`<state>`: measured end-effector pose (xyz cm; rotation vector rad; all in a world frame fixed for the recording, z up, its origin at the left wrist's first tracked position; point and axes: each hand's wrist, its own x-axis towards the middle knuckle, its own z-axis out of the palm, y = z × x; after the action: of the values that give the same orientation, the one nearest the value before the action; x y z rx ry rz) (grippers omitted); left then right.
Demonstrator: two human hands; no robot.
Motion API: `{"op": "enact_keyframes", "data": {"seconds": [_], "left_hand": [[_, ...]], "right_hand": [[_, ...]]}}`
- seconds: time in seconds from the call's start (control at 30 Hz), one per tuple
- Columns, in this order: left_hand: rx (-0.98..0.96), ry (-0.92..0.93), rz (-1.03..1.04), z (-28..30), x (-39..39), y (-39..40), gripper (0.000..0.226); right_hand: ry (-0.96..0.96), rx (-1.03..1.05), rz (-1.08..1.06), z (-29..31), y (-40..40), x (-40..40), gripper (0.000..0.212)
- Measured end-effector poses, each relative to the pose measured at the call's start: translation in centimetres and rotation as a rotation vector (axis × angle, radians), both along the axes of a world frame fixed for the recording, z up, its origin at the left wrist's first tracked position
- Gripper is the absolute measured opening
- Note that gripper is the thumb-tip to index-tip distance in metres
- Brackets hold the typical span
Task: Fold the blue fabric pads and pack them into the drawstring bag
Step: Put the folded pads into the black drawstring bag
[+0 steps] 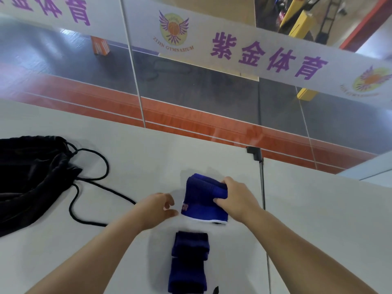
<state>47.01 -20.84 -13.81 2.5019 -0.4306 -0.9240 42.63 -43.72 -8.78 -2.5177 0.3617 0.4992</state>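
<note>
While the right hand grips a folded blue pad on the worktop, the left hand hovers beside it, fingers loosely spread and empty; a black bag lies well left.

I'm seeing one blue fabric pad sitting doubled over at centre frame, its white-trimmed edge facing the bottom. A second blue pad is lying flat at lower centre, just below it. The black drawstring bag is slumping at left, its cords trailing rightward.

Well beyond the hands, the white frosted band across the glass wall reads "紫金体育" and "ZIJIN GYMNASIUM".
</note>
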Motion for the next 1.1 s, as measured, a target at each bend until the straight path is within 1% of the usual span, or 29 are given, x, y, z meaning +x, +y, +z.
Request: {"op": "enact_keyframes", "data": {"seconds": [0.17,0.3,0.37,0.53,0.67,0.77,0.93,1.1], "left_hand": [[0.044,-0.091,-0.019,2.3,-1.6,2.6,0.039],[0.085,-0.118,0.008,4.0,-4.7,5.6,0.032],[0.119,-0.140,0.013,4.8,-6.5,7.3,0.026],[0.139,-0.161,0.128,6.7,-10.7,11.7,0.034],[0.144,-0.207,0.180,7.7,-13.1,15.3,0.033],[0.155,-0.217,0.201,8.2,-13.7,18.3,0.033],[0.156,-0.224,0.255,8.6,-12.4,24.4,0.033],[0.160,-0.241,0.313,8.6,-9.7,32.2,0.033]], "right_hand": [[-0.232,-0.139,0.054,2.7,-0.3,-1.3,0.024],[-0.328,-0.194,0.104,4.5,0.4,-3.2,0.024],[-0.337,-0.175,0.143,5.3,1.3,-4.4,0.027],[-0.337,-0.086,0.286,7.4,4.5,-7.4,0.030],[-0.331,-0.110,0.428,9.1,7.7,-8.5,0.032],[-0.346,-0.133,0.494,10.0,10.8,-8.6,0.028],[-0.363,-0.110,0.535,10.2,17.3,-7.2,0.024],[-0.339,-0.011,0.477,9.2,25.1,-4.5,0.024]]}}
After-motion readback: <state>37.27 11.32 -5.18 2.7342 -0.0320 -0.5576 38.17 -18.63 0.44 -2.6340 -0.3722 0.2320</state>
